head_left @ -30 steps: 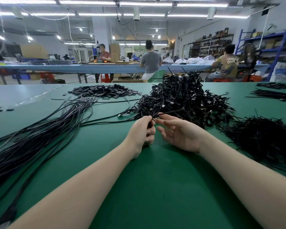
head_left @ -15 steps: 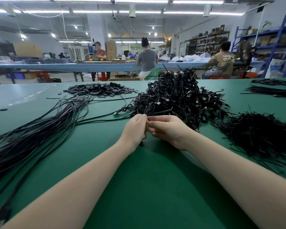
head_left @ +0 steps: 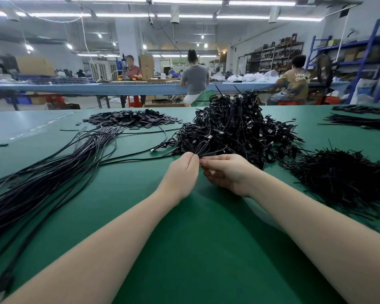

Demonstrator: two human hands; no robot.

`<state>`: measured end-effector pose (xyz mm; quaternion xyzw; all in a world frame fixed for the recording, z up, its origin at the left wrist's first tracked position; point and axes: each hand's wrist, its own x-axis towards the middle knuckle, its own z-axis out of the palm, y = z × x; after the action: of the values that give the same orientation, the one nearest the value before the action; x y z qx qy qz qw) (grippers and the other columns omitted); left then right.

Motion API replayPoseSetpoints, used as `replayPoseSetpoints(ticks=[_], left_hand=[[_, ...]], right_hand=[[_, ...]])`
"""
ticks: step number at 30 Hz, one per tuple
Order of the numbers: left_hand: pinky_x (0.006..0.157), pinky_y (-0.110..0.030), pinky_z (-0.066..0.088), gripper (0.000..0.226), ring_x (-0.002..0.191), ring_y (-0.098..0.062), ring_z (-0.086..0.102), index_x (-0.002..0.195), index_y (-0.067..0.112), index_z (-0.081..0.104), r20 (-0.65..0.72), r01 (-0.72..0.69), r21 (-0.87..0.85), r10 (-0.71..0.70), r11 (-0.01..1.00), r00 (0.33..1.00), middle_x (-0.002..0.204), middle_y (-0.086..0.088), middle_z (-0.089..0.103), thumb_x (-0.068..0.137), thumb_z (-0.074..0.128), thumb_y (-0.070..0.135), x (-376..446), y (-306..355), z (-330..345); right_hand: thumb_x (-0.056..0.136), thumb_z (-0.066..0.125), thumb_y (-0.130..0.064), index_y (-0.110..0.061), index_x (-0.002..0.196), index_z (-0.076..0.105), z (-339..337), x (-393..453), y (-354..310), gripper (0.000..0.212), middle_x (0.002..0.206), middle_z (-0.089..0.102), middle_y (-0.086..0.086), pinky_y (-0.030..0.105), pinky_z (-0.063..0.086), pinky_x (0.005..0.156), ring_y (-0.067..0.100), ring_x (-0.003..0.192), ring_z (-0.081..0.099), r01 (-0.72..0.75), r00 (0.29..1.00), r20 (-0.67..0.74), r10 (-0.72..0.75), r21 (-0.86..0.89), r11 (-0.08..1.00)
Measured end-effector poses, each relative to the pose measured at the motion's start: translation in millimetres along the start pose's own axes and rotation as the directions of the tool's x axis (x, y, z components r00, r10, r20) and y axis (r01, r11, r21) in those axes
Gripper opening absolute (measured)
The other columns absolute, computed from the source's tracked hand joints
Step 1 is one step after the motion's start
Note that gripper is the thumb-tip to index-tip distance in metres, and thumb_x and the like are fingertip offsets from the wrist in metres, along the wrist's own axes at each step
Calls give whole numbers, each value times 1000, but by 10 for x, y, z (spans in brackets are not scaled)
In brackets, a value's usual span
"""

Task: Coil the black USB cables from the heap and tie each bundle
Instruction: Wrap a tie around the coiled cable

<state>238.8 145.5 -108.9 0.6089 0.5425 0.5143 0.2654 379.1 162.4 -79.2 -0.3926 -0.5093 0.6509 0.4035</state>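
A tall heap of tied black cable bundles (head_left: 237, 128) sits mid-table on the green mat (head_left: 198, 249). A long sheaf of loose black USB cables (head_left: 44, 178) runs down the left side. At the heap's near edge my left hand (head_left: 180, 174) and my right hand (head_left: 226, 172) meet fingertip to fingertip, both pinching a small black coiled cable with its tie (head_left: 208, 152); the tie's end sticks out to the right. Most of that coil is hidden by my fingers and the heap behind.
A mound of black twist ties (head_left: 342, 178) lies to the right. Flat black tags (head_left: 130, 118) are piled at the back left, and more cables (head_left: 364, 121) lie far right. Beyond the table, people work at a long blue bench (head_left: 140, 87).
My right hand has gone from spread fingers to a pinch against my left hand. Both hands have shifted slightly forward to the heap's edge with the coil.
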Motion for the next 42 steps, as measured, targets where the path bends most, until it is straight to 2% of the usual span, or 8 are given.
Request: replayPoseSetpoints(ticks=[5, 9, 12, 16, 20, 27, 36, 42], left_hand=[[55, -34, 39, 29, 56, -13, 46, 73, 24, 43, -33, -85, 163, 92, 983, 995, 64, 5, 52, 98, 35, 34, -18, -18, 24], [63, -36, 55, 34, 63, -15, 67, 81, 16, 59, -8, 45, 85, -45, 995, 999, 66, 0, 71, 87, 39, 43, 0, 44, -8], [69, -39, 53, 50, 70, -23, 69, 66, 11, 65, 22, 102, -10, -101, 995, 995, 73, -10, 73, 86, 43, 52, 26, 53, -53], [83, -18, 36, 48, 79, 7, 50, 53, 35, 68, -44, -83, -74, 80, 994, 996, 89, -2, 59, 92, 42, 43, -38, 98, -19], [94, -6, 31, 29, 111, 7, 46, 82, 37, 68, -88, -262, -96, 254, 960, 963, 109, 14, 60, 87, 40, 31, -92, 177, 32], [84, -39, 54, 39, 88, -23, 62, 98, 35, 67, -92, -132, -219, 114, 967, 989, 96, 5, 68, 92, 40, 8, -45, 131, -46], [70, -19, 49, 42, 74, -9, 56, 113, 32, 67, 172, -14, -284, 65, 959, 983, 86, 3, 64, 87, 65, -1, -33, 67, -177], [66, -14, 41, 10, 69, -4, 52, 79, 26, 71, -66, -205, -91, 199, 975, 978, 70, 14, 61, 87, 69, 21, -16, 76, -108]], right_hand=[[83, 72, -9, -14, 75, 68, 7, 29, -16, 10, 62, 66, -2, 20, 53, 57, 8, 56, 59, 114, 986, -95, -135, -198, 974], [83, 71, -17, -20, 75, 71, 28, 66, 40, 8, 69, 66, -11, 13, 45, 64, 1, 65, 58, 323, 820, -98, -563, -733, 599], [86, 66, -13, -16, 83, 70, 14, 27, 69, 5, 78, 63, -9, 19, 46, 70, 5, 73, 58, 377, 717, -28, -696, -825, 422], [87, 63, -8, -7, 84, 67, -51, -9, 65, 5, 88, 63, 5, 38, 48, 70, 24, 80, 58, 410, 573, 84, -815, -891, 197], [85, 67, -8, -7, 85, 69, -13, -4, 92, 3, 86, 64, 5, 40, 50, 69, 25, 78, 60, 423, 534, 22, -845, -873, 244], [83, 66, -2, -2, 83, 70, 72, -72, 87, 4, 81, 64, 11, 43, 51, 65, 32, 74, 60, 516, 468, 239, -851, -855, 44], [84, 65, 2, 1, 84, 67, 21, -89, 88, 3, 82, 62, 11, 40, 50, 68, 30, 77, 59, 544, 464, 213, -860, -835, 87], [81, 61, 8, 2, 83, 66, 76, -65, 85, 8, 82, 61, 10, 28, 42, 70, 28, 78, 58, 535, 476, 174, -862, -835, 126]])
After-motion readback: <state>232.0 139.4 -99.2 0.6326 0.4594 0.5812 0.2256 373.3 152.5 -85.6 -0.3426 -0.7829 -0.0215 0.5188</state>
